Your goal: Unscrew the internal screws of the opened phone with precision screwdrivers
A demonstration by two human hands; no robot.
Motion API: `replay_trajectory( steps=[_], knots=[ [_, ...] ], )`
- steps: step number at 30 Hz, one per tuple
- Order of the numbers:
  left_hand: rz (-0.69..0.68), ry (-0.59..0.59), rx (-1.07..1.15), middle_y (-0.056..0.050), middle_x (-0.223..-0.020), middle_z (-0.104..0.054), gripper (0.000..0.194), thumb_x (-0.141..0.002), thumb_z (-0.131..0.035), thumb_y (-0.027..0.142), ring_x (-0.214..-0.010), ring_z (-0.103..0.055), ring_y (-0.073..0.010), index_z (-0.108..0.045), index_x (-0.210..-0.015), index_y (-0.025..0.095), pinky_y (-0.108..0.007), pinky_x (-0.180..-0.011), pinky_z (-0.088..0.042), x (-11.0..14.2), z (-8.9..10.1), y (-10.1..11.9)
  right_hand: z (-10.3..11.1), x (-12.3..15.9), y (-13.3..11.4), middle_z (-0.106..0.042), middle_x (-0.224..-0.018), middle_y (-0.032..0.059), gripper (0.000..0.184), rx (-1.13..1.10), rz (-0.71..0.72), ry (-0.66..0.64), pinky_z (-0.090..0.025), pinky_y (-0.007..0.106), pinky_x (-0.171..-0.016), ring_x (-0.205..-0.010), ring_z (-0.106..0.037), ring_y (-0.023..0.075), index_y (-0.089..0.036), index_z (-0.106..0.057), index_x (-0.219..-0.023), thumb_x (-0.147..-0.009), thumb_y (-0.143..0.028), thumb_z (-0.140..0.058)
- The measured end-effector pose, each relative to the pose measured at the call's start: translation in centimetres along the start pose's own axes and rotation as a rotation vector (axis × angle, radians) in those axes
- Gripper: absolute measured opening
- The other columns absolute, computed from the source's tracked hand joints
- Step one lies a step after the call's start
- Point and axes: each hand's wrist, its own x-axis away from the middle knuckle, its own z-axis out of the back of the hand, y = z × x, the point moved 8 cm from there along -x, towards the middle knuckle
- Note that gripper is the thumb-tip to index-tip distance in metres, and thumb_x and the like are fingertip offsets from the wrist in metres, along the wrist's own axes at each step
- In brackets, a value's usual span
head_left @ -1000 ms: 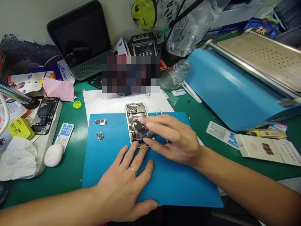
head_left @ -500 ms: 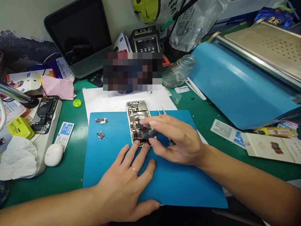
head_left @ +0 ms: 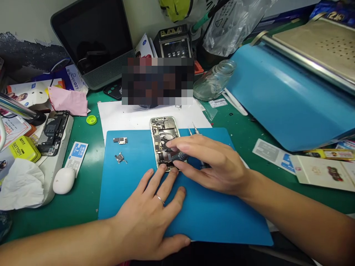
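An opened phone (head_left: 164,133) with its inner parts exposed lies on a blue mat (head_left: 222,218). My left hand (head_left: 156,207) is spread flat on the mat, holds nothing, and rests its fingertips at the phone's lower edge. In my right hand (head_left: 213,162) is a dark-handled screwdriver (head_left: 181,156), held between thumb and fingers and tilted over the phone's lower part; its tip is hard to make out. Two more thin tool tips (head_left: 195,128) show behind that hand. Left of the phone lie a small metal-and-black part (head_left: 120,140) and a small silver part (head_left: 120,158).
A second opened phone (head_left: 54,133) lies at left near a white earbud case (head_left: 63,181) and a crumpled tissue (head_left: 22,184). Behind are a white sheet (head_left: 116,116), a glass jar (head_left: 213,81) and a dark screen (head_left: 94,40). A blue-covered machine (head_left: 277,96) stands at right.
The view has shifted slightly. Both hands keep nearly the same pose, the left on the phone's edge and the right with the screwdriver over it.
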Motion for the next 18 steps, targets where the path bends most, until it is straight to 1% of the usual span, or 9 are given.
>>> replay_trajectory(
  steps=[2,5,8,12,18],
  knots=[
    [0.002,0.003,0.002,-0.026,-0.166,-0.024,0.077,-0.100,-0.046,0.066,-0.156,-0.017,-0.0453,-0.039,-0.155,0.011,-0.062,-0.122,-0.026,0.01,0.03,-0.04,0.01,-0.11,-0.06,-0.075,-0.116,0.0148,0.066,0.002,-0.003,-0.004,-0.067,0.039,-0.082,-0.106,-0.075,0.0257,-0.017,-0.043,-0.148,-0.087,-0.002,-0.062],
    [0.002,0.011,0.006,-0.025,-0.166,-0.026,0.078,-0.100,-0.048,0.066,-0.156,-0.018,-0.0451,-0.040,-0.154,0.011,-0.062,-0.122,-0.026,0.04,0.09,-0.05,-0.03,-0.20,-0.07,-0.076,-0.118,0.0137,0.067,-0.014,-0.009,-0.014,-0.068,0.041,-0.083,-0.107,-0.075,0.0263,-0.020,-0.041,-0.151,-0.089,-0.007,-0.062],
    [-0.002,0.015,0.010,-0.025,-0.166,-0.026,0.078,-0.099,-0.049,0.066,-0.156,-0.020,-0.0445,-0.040,-0.154,0.011,-0.062,-0.122,-0.027,0.07,0.09,-0.01,0.00,-0.06,0.22,-0.076,-0.118,0.0101,0.067,-0.021,-0.039,-0.014,-0.069,0.038,-0.084,-0.108,-0.075,0.0243,-0.025,-0.041,-0.151,-0.090,-0.011,-0.068],
    [-0.004,0.029,-0.002,-0.025,-0.167,-0.024,0.078,-0.099,-0.049,0.066,-0.156,-0.016,-0.0455,-0.040,-0.154,0.011,-0.062,-0.122,-0.026,0.10,0.18,0.03,-0.03,0.27,0.85,-0.077,-0.117,0.0069,0.068,-0.042,-0.104,-0.034,-0.068,0.035,-0.087,-0.104,-0.076,0.0212,-0.028,-0.043,-0.149,-0.088,-0.005,-0.064],
    [-0.003,0.021,-0.007,-0.026,-0.167,-0.023,0.077,-0.100,-0.047,0.066,-0.157,-0.015,-0.0450,-0.039,-0.154,0.011,-0.062,-0.123,-0.025,0.02,0.10,0.03,0.03,0.42,0.87,-0.077,-0.117,0.0094,0.075,-0.050,-0.081,-0.012,-0.068,0.032,-0.076,-0.088,-0.077,0.0189,-0.026,-0.034,-0.156,-0.091,-0.011,-0.067]
  ],
)
